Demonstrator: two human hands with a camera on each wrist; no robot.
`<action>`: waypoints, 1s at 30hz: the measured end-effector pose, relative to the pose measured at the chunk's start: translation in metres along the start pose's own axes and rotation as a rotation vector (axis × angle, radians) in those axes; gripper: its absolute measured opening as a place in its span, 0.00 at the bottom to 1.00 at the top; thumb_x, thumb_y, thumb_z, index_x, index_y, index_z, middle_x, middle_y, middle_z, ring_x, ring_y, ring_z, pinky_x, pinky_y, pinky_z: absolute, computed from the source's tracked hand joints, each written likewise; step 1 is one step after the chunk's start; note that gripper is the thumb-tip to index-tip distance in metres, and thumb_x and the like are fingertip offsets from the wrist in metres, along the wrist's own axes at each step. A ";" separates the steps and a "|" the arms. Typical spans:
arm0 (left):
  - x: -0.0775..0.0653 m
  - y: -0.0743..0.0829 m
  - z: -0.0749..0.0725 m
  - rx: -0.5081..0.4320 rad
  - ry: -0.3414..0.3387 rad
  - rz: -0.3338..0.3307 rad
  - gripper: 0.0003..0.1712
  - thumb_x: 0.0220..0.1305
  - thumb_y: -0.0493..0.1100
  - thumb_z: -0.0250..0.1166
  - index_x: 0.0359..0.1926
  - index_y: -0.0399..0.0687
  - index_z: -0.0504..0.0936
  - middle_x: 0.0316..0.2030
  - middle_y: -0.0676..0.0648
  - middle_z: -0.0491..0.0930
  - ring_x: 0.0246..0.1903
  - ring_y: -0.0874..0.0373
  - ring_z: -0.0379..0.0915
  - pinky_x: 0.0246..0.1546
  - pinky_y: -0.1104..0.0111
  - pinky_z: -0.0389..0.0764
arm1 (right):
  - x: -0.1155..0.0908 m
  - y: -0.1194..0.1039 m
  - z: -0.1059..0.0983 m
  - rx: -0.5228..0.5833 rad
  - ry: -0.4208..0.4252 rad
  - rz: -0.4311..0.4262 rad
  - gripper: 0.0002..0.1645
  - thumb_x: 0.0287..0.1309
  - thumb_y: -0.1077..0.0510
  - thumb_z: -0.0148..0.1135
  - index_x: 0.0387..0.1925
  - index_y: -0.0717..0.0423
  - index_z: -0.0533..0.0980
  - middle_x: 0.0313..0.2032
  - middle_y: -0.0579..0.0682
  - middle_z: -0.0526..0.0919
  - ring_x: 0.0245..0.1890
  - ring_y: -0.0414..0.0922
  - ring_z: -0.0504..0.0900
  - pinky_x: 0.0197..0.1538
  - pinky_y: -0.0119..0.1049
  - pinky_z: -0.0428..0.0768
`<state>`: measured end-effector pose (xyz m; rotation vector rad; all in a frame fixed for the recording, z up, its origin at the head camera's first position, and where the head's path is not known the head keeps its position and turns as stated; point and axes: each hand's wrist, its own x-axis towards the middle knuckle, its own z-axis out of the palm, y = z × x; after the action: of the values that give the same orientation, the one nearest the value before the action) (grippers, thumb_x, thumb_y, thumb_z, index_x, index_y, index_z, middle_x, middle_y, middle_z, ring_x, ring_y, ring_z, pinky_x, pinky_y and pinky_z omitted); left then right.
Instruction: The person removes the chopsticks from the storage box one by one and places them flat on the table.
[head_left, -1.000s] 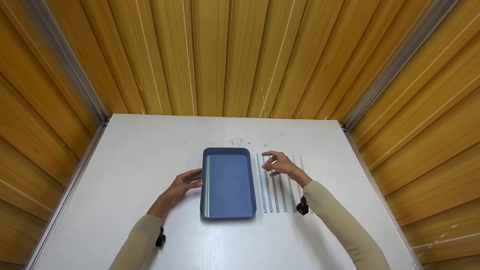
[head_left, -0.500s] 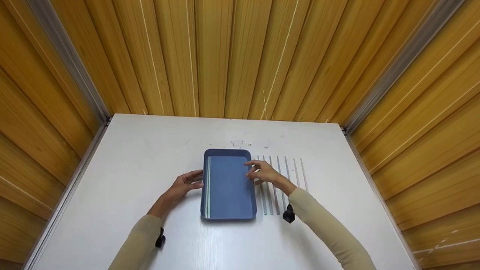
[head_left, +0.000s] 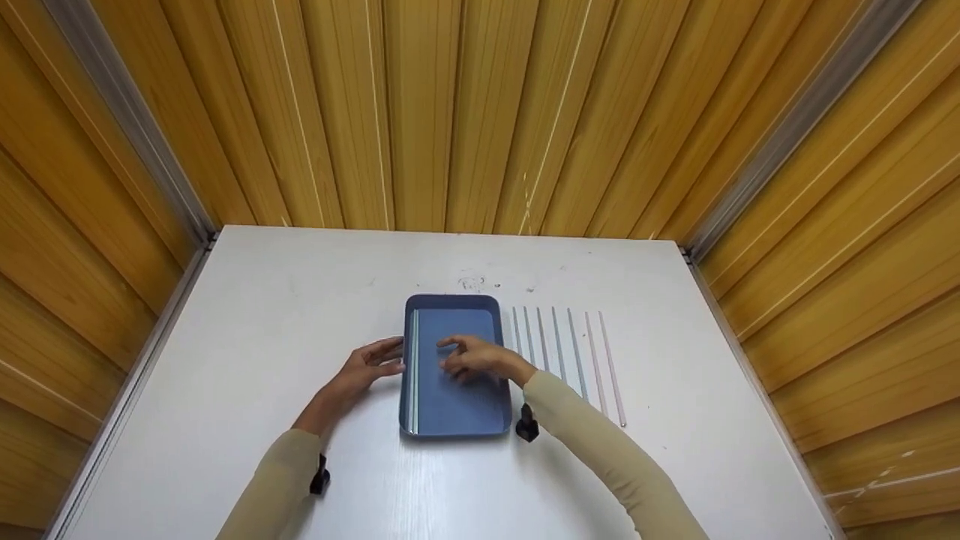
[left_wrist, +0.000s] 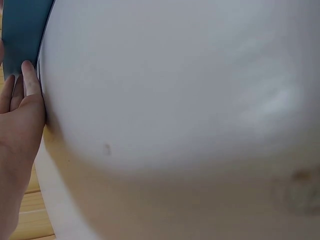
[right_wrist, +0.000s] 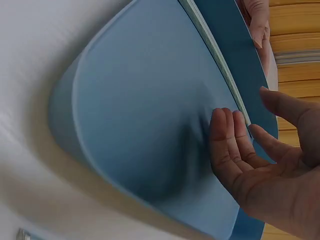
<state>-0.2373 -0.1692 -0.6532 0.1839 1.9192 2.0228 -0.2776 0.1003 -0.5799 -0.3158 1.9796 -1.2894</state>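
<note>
A blue rectangular tray (head_left: 461,416) lies on the white table. My left hand (head_left: 358,376) rests its fingers and thumb against the tray's left wall, with the fingers fairly straight; the left wrist view shows the fingertips on the wall. Thin pale green rods (head_left: 415,375) lie lengthwise inside the tray along its left side. Over the tray's middle is my right hand (head_left: 476,358), its fingers loosely bent and nothing visible between them. In the right wrist view the fingertips of this hand (right_wrist: 270,175) come close to the green rods (right_wrist: 217,52).
Right of the tray, several thin rods lie side by side, among them a blue rod (head_left: 577,352) and a pink rod (head_left: 610,360). My right forearm covers the near ends of some. Wood-patterned panels (head_left: 420,112) stand behind the white table (head_left: 247,315) and at both sides.
My right hand has moved left from above the loose rods, across the tray's right rim, to over the tray's middle. The left hand, tray and green rods have stayed put.
</note>
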 end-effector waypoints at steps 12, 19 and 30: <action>-0.002 0.000 -0.002 -0.024 0.032 -0.033 0.40 0.65 0.38 0.71 0.75 0.41 0.66 0.71 0.37 0.71 0.73 0.45 0.65 0.66 0.68 0.74 | 0.029 0.004 0.019 0.220 0.065 0.022 0.43 0.59 0.72 0.65 0.74 0.63 0.61 0.37 0.53 0.79 0.38 0.48 0.87 0.48 0.47 0.89; 0.000 0.000 0.000 -0.023 0.009 -0.018 0.40 0.67 0.37 0.70 0.76 0.40 0.64 0.72 0.35 0.70 0.74 0.45 0.64 0.63 0.72 0.75 | 0.029 -0.005 0.032 0.067 0.163 0.036 0.49 0.56 0.64 0.74 0.75 0.57 0.60 0.33 0.53 0.83 0.32 0.50 0.87 0.38 0.48 0.90; 0.003 0.000 -0.001 -0.009 -0.003 0.003 0.40 0.66 0.36 0.69 0.76 0.39 0.64 0.71 0.34 0.70 0.74 0.43 0.64 0.65 0.70 0.73 | 0.030 -0.008 0.042 -0.093 0.283 0.066 0.51 0.51 0.60 0.80 0.74 0.49 0.64 0.31 0.54 0.79 0.26 0.45 0.84 0.30 0.44 0.89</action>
<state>-0.2402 -0.1693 -0.6538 0.1874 1.9090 2.0310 -0.2708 0.0509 -0.5952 -0.1150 2.2719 -1.2569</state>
